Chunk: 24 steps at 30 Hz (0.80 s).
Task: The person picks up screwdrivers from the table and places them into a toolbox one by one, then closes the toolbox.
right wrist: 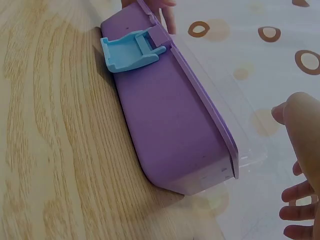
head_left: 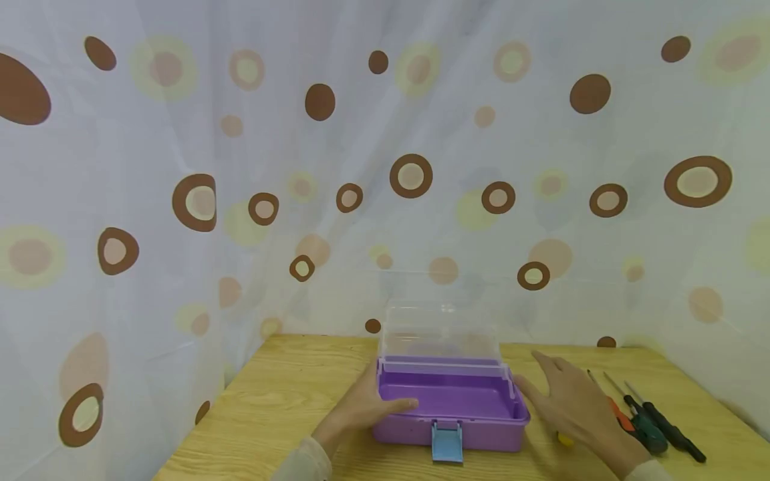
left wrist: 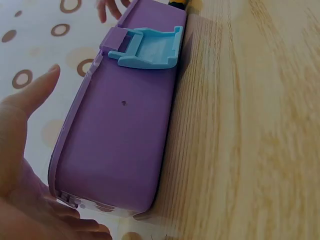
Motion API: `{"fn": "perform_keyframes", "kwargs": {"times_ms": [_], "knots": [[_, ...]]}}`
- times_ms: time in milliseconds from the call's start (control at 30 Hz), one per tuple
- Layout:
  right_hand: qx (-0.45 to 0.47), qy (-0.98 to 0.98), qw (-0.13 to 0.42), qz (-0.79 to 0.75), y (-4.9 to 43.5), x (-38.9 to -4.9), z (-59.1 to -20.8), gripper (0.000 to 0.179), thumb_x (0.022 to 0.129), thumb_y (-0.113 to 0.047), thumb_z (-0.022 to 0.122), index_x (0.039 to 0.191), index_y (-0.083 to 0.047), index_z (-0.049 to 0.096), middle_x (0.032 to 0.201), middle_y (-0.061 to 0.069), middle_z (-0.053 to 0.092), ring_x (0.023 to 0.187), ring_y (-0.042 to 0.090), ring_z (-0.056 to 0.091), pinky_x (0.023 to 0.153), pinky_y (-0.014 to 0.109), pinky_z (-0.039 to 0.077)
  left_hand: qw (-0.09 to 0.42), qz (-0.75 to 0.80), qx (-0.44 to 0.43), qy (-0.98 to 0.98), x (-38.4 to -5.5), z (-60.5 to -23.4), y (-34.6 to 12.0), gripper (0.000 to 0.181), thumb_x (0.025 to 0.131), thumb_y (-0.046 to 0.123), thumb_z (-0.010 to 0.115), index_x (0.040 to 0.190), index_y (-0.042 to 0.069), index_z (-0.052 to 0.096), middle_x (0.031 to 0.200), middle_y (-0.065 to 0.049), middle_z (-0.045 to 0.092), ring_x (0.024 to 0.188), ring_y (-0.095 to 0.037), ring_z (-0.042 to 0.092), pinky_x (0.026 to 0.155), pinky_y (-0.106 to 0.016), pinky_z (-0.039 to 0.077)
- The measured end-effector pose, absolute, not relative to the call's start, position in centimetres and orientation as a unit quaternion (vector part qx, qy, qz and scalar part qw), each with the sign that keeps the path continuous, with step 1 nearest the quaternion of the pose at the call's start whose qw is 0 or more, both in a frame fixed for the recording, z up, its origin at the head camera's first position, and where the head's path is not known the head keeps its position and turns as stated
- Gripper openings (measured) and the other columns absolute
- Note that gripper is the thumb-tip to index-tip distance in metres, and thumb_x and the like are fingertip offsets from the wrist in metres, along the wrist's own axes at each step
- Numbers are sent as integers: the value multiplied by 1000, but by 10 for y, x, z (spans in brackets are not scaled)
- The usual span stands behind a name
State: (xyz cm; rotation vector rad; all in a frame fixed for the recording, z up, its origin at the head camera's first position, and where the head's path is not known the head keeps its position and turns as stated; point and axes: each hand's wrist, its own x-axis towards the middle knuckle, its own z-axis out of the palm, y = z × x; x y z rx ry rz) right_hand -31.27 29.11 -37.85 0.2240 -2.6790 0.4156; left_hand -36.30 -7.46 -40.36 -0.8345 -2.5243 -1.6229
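Observation:
A purple plastic toolbox [head_left: 454,435] stands on the table with its clear lid [head_left: 442,327] raised at the back. Its light blue latch [head_left: 448,444] hangs down in front, and the purple inside that shows holds nothing. My left hand [head_left: 361,404] is at the box's left end, thumb extended over the rim and fingers along the side; whether it touches is hard to tell. Off the right end, my right hand [head_left: 568,404] hovers with fingers spread and nothing held. In the right wrist view, a gap separates those fingers [right wrist: 297,212] from the box.
Several screwdrivers lie at the right, among them a black-handled one [head_left: 672,427] and a dark green-handled one [head_left: 648,431]. An orange-handled tool [head_left: 621,415] and a yellow item [head_left: 564,439] are partly hidden by the right hand. A dotted curtain [head_left: 445,220] hangs behind the wooden table [head_left: 271,401].

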Motion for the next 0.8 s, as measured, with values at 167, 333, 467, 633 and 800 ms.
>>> {"fn": "perform_keyframes", "kwargs": {"times_ms": [167, 333, 467, 633, 800], "knots": [[57, -969, 185, 151, 302, -314, -383, 91, 102, -69, 41, 147, 9, 47, 137, 39, 52, 121, 61, 50, 89, 75, 43, -27, -575, -287, -766, -363, -407, -75, 115, 78, 28, 90, 164, 9, 16, 149, -13, 49, 129, -32, 54, 110, -56, 41], [37, -978, 139, 152, 314, -317, -387, 98, 102, -71, 37, 146, 16, 42, 139, 44, 47, 121, 64, 48, 87, 75, 44, -48, -601, -300, -739, -366, -412, -76, 118, 74, 18, 92, 163, 8, 15, 148, -15, 49, 130, -36, 52, 113, -58, 36], [18, -982, 99, 158, 325, -317, -394, 110, 99, -77, 35, 150, 20, 31, 132, 42, 54, 107, 58, 60, 65, 57, 55, -58, -614, -304, -726, -366, -414, -76, 119, 73, 14, 91, 163, 8, 13, 148, -16, 48, 131, -39, 51, 114, -58, 36], [0, -984, 90, 155, 333, -318, -402, 116, 96, -81, 32, 153, 19, 24, 130, 44, 54, 105, 60, 60, 61, 56, 54, -72, -626, -293, -719, -367, -414, -76, 119, 73, 13, 92, 164, 10, 14, 149, -16, 47, 132, -40, 50, 114, -58, 34], [-9, -985, 76, 157, 336, -319, -410, 119, 95, -83, 33, 149, 23, 26, 120, 43, 58, 96, 56, 63, 65, 62, 54, -68, -623, -280, -727, -367, -414, -76, 119, 73, 13, 93, 164, 10, 15, 148, -16, 48, 131, -38, 51, 114, -58, 34]]}}
